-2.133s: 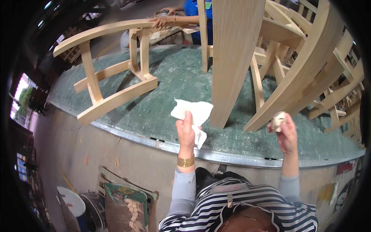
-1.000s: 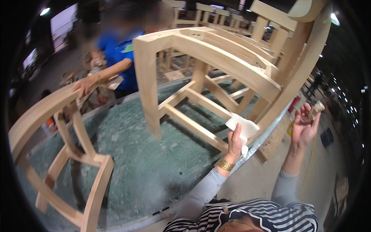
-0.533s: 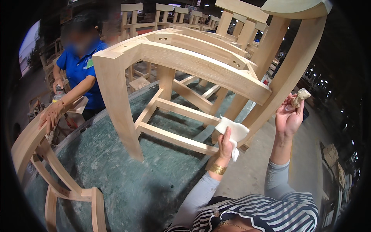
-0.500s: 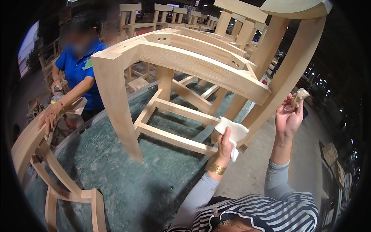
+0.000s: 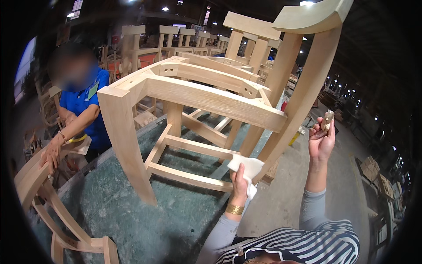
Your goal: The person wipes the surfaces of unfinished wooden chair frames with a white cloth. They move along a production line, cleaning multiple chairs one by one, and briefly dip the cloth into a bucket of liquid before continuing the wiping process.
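Note:
A pale wooden chair frame (image 5: 215, 103) without a seat panel stands upright on a green-topped table (image 5: 114, 220). My left hand (image 5: 240, 185), with a gold bracelet at the wrist, is closed round a folded white cloth (image 5: 249, 166), thumb on top. That cloth is beside the chair's lower rails, near a back leg; whether it touches the wood I cannot tell. My right hand (image 5: 321, 143) is raised to the right of the chair's backrest posts. Between its fingers it grips a small beige lump (image 5: 328, 122), whose kind I cannot make out.
A co-worker in a blue shirt (image 5: 85, 94) stands at the left, one hand on another wooden chair frame (image 5: 33, 176). Several more chair frames (image 5: 132, 48) stand in rows behind. Wooden pieces (image 5: 369, 169) are stacked on the floor at the right.
The view has tilted up and shifted, so the chair sits lower and further left in it. Both my hands keep their hold. The beige lump shows a different, narrower side.

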The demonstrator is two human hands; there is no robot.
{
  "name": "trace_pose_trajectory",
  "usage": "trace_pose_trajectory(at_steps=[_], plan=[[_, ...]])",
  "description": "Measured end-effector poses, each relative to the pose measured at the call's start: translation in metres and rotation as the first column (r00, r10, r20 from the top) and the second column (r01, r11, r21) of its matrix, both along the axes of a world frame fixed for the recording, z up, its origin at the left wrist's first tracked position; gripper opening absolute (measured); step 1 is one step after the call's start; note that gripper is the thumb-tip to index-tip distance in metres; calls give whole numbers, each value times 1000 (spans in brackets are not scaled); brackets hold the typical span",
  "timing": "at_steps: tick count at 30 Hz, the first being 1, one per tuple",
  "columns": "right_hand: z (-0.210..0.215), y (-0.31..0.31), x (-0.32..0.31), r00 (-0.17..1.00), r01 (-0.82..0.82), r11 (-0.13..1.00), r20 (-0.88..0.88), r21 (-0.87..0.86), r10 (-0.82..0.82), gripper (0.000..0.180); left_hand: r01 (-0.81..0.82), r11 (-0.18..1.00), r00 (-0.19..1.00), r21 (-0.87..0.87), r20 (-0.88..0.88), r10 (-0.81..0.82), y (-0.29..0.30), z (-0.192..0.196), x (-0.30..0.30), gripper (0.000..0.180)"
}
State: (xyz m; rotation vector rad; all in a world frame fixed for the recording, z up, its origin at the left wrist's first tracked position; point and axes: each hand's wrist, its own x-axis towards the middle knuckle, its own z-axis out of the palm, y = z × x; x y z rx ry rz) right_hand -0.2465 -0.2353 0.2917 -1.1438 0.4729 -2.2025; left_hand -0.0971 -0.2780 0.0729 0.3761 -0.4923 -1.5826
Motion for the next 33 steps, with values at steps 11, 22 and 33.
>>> trace_pose_trajectory(at_steps=[11,22,33], plan=[[2,7,1,995,103,993,13,49,-104,20,-78,994,995,79,66,73,29,-15,19,36],[34,23,-6,970,224,966,-64,-126,-233,36,-235,964,962,-124,113,249,29,14,44,31],[158,13,10,886,174,909,-342,-379,-312,25,11,829,899,-559,368,237,25,86,26,40]])
